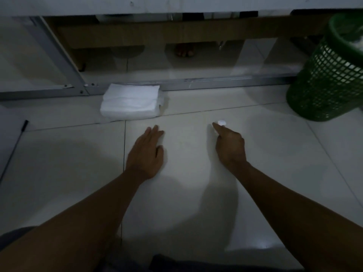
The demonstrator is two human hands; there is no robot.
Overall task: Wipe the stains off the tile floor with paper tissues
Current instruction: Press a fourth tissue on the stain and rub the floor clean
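A white stack of paper tissues (130, 103) lies on the pale tile floor (186, 193), against a metal door rail. My left hand (146, 152) rests flat on the tile, fingers straight, a little in front of the stack. My right hand (229, 144) is to its right, fingers curled, pinching a small white wad of tissue (222, 122) at its fingertips just above or on the floor. No stain is plainly visible in the dim light.
A green mesh waste basket (326, 79) with white paper inside stands at the right. A metal rail (216, 83) and glass panel run across the back, a foot (184, 50) visible behind. A thin black stick (13, 150) lies at the left.
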